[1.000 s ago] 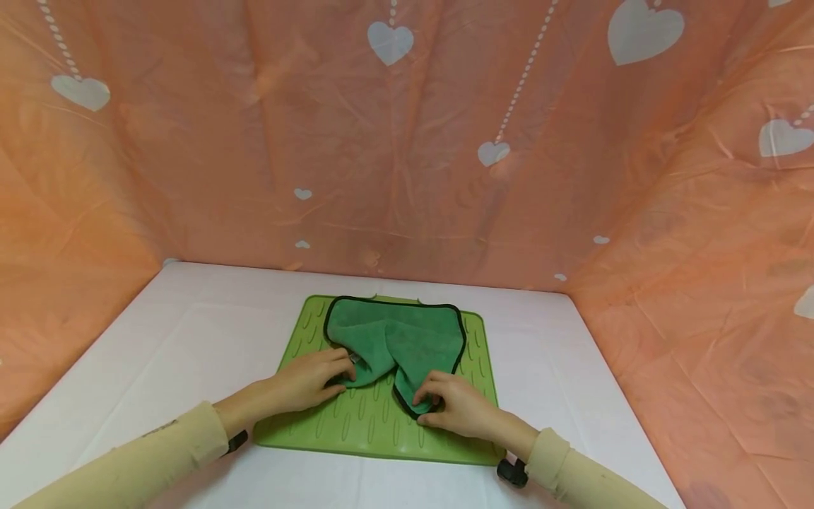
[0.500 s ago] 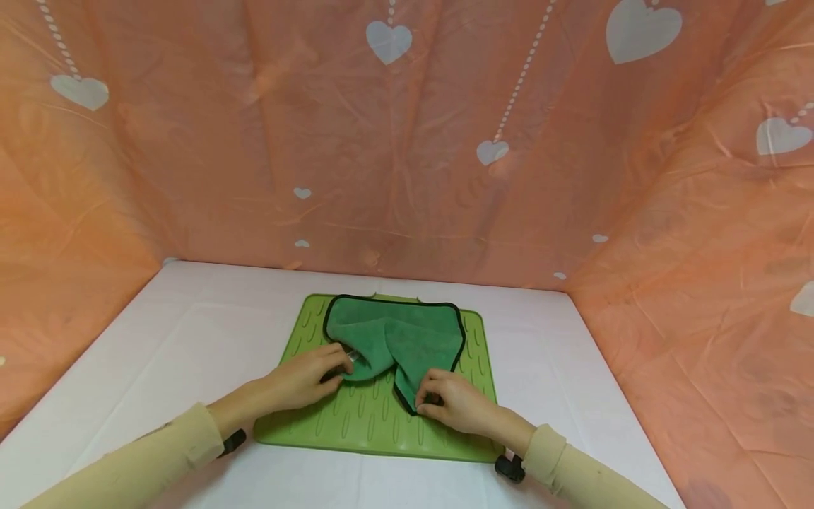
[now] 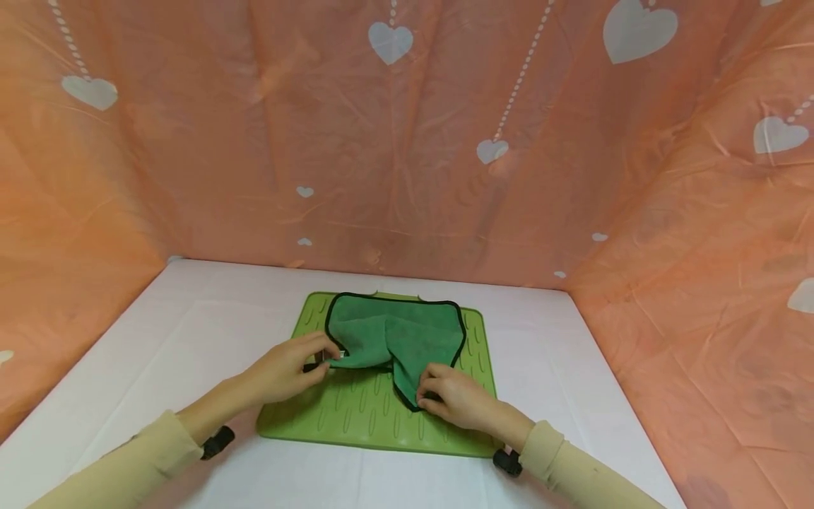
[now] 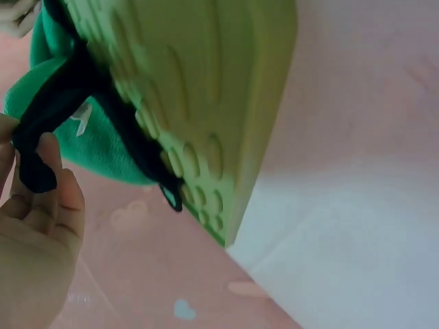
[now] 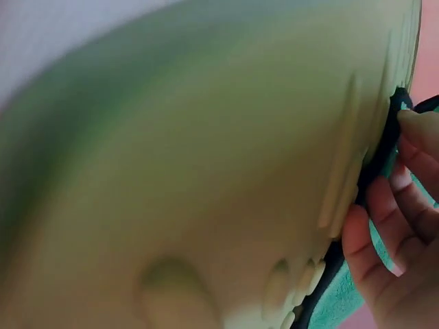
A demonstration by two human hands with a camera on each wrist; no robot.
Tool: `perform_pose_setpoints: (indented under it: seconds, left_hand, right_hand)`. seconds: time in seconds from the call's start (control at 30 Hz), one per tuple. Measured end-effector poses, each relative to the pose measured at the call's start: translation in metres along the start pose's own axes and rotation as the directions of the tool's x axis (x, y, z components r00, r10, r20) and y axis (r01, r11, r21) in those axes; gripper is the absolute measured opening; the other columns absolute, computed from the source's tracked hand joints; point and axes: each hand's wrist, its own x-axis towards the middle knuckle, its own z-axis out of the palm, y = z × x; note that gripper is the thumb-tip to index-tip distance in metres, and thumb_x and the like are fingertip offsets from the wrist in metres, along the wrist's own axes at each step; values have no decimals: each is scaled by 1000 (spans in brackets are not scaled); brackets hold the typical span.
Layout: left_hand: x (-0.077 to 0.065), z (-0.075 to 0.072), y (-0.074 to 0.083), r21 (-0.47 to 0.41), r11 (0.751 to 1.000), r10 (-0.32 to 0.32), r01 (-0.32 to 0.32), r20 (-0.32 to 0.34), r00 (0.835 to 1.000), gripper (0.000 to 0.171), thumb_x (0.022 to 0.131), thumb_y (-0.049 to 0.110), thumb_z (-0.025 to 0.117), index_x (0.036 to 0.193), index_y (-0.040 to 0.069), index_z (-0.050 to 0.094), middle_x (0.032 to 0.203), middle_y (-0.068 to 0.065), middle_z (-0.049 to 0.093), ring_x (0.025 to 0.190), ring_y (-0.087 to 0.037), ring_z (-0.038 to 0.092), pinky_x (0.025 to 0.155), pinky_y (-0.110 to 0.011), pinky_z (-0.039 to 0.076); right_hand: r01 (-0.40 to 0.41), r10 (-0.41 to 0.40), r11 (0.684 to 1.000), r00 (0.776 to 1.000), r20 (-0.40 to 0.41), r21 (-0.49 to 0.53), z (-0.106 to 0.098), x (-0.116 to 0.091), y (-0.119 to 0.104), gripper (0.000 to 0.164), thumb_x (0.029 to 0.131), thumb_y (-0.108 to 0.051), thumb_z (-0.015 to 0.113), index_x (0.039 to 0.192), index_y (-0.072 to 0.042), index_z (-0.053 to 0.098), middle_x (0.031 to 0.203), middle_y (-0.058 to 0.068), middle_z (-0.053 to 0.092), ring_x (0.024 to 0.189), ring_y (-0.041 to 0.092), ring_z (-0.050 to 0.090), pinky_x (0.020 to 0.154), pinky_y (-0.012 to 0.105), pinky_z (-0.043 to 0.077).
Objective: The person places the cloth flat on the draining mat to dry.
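Note:
A green cloth (image 3: 420, 339) with black edging lies rumpled on a light green ribbed mat (image 3: 356, 417). My left hand (image 3: 289, 367) pinches the cloth's near left corner between thumb and fingers and lifts it a little off the mat. In the left wrist view, the black edging (image 4: 51, 110) runs from those fingers, and a small white tag (image 4: 82, 118) shows on the cloth. My right hand (image 3: 461, 399) pinches the near right corner low over the mat. The right wrist view shows its fingers on the black edging (image 5: 384, 151).
The mat lies on a white-covered table (image 3: 210, 332). Orange curtains (image 3: 407, 177) with white hearts stand behind and at both sides. A black strap piece (image 3: 218, 442) hangs under the left wrist, and another black piece (image 3: 507, 462) under the right.
My left hand has moved left and slightly away from me, drawing the cloth's left corner outward and up. The right hand has stayed almost in place at its corner.

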Motion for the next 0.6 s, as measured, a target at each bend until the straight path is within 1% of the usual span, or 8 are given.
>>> perform_pose_setpoints:
  seconds: [0.13, 0.23, 0.3, 0.37, 0.47, 0.6]
  left_hand:
    - [-6, -7, -3, -6, 1000, 19, -19, -14, 1000, 25, 96, 0, 70, 113, 18, 69, 109, 9, 66, 93, -6, 60, 78, -31, 57]
    - [-11, -12, -5, -22, 999, 28, -28, -8, 1000, 25, 95, -1, 70, 112, 18, 69, 105, 11, 65, 91, -5, 59, 78, -31, 57]
    - [-15, -15, -6, -38, 999, 30, -30, 8, 1000, 25, 95, -1, 71, 112, 18, 69, 105, 12, 64, 91, -4, 58, 78, -30, 57]
    - [-19, -18, -6, -60, 998, 34, -31, 41, 999, 25, 95, 0, 71, 112, 17, 69, 104, 12, 64, 91, -3, 58, 78, -29, 56]
    - [-24, -21, -5, -91, 995, 47, -38, 103, 994, 23, 95, 1, 71, 111, 17, 69, 104, 13, 64, 91, -2, 58, 78, -29, 56]
    - [-30, -21, -3, -126, 991, 75, -50, 202, 976, 19, 97, 4, 71, 111, 17, 71, 106, 11, 66, 94, -3, 60, 78, -29, 56]
  right_hand:
    - [11, -11, 1000, 1000, -1, -15, -1, -2, 0, 6, 102, -15, 70, 97, -13, 73, 105, 0, 61, 94, 11, 63, 83, 22, 56]
    - [-10, 9, 1000, 1000, 11, 22, -3, -5, 2, 9, 104, -13, 65, 96, -13, 69, 110, 2, 60, 100, 14, 63, 86, 24, 56]
    - [-32, 31, 998, 999, 15, 61, -6, -10, 4, 10, 105, -13, 62, 96, -13, 66, 113, 2, 60, 103, 15, 63, 88, 26, 56]
    - [-60, 59, 994, 998, 19, 96, -10, -15, 5, 12, 107, -13, 60, 96, -14, 65, 116, 2, 59, 106, 15, 63, 88, 27, 56]
    - [-75, 74, 989, 997, 15, 125, -17, -25, 8, 13, 108, -14, 58, 96, -14, 64, 118, 1, 58, 105, 15, 63, 88, 30, 56]
    - [-84, 79, 986, 996, 41, 147, -26, -40, 9, 15, 108, -13, 57, 94, -13, 63, 119, 3, 59, 109, 18, 63, 89, 31, 56]
